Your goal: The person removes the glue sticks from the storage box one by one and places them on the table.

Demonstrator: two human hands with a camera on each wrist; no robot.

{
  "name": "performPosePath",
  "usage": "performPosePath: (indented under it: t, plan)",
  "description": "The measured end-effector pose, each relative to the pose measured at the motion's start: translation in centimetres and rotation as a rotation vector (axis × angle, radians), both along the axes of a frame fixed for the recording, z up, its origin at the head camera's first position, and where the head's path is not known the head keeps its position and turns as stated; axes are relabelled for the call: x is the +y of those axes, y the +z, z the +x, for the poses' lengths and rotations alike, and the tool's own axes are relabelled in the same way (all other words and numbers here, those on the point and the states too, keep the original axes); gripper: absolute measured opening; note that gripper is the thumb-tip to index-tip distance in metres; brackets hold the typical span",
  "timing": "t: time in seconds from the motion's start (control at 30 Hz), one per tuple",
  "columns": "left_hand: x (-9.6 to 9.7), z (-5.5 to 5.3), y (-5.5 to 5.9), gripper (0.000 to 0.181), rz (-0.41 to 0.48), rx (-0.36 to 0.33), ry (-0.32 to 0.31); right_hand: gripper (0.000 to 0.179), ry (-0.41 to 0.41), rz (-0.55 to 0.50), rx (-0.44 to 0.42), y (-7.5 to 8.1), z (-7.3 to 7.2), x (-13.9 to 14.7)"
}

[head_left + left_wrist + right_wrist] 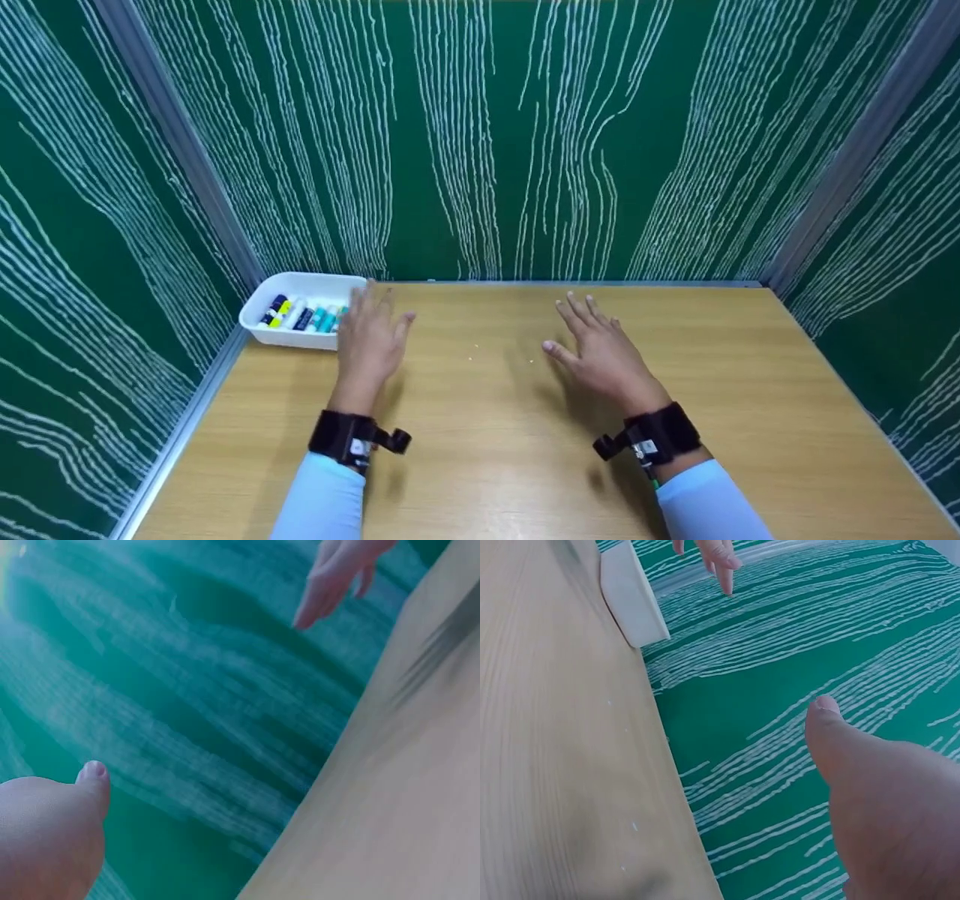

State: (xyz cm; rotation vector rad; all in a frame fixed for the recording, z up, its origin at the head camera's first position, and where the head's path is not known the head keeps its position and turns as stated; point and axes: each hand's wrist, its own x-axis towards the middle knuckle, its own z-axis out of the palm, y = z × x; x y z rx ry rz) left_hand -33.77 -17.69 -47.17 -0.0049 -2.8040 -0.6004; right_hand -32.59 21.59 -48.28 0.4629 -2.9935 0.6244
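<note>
"While the left hand (371,341) is hovering near the far-left corner of the wooden table (487,427), how are its fingers lying?"

"They are stretching out straight, with the thumb standing apart, and they are hiding the right end of a white tray (300,341)."

"Where exactly is that tray sitting?"

"It is occupying the far-left corner, close to the green wall (517,112) with its white wavy lines. Small cylinders (304,319) in navy, yellow, white and teal are lying side by side inside it."

"Is the hand touching the tray?"

"The head view is leaving that unclear, but the right wrist view is showing a gap between them."

"And the right hand (604,352)?"

"It is hovering over the table, right of the middle, well apart from the tray. Its fingers are pointing towards the far edge, spreading slightly, and its thumb is sticking out towards the left hand. A few white specks (531,361) are dotting the surface between the two, and both wrists are wearing black bands (664,435)."
</note>
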Motion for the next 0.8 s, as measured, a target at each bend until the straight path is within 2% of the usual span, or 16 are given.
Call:
performPosePath:
  t: [0.1,0.23,0.37,0.5,0.63,0.8]
  plan:
    - [-2.8,-0.9,0.0,0.071,0.044,0.003,0.074,0.087,0.024,-0.004,0.010,-0.1,-0.3,-0.8]
    - [-6.5,-2.1,-0.4,0.069,0.229,-0.011,0.233,0.090,0.068,-0.007,0.015,0.1,-0.8,-2.2]
    - [-9.6,-2.9,-1.0,0.076,0.433,-0.045,0.406,0.090,0.110,0.020,0.005,0.2,-1.2,-4.1]
    - [-12.0,-3.2,-1.6,0.084,0.558,-0.038,0.521,0.088,0.171,0.051,0.004,0.3,-1.6,-6.4]
    - [-14.0,-3.0,-2.3,0.090,0.651,0.000,0.584,0.088,0.231,0.075,-0.008,0.3,-1.6,-8.9]
    - [-16.2,-2.6,-3.8,0.095,0.761,0.005,0.590,0.088,0.303,0.078,-0.027,0.1,-0.9,-11.9]
